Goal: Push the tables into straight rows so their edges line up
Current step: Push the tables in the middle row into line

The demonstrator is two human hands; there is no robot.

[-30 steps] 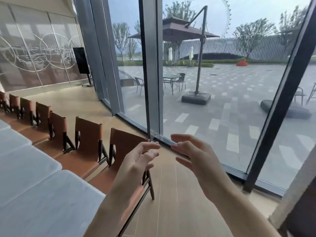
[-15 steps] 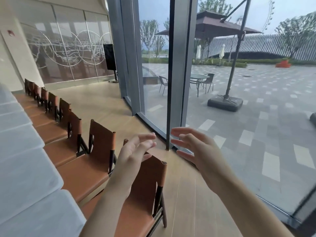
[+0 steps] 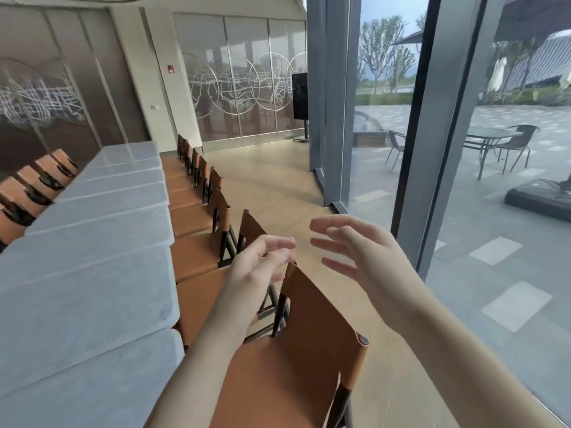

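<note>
Tables (image 3: 89, 273) untouched; left hand (image 3: 256, 267), right hand (image 3: 364, 251) relaxed, empty.

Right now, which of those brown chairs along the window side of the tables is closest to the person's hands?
The nearest chair, at the bottom of the view: its backrest top sits just below the left hand. The other chairs recede down the row.
</note>
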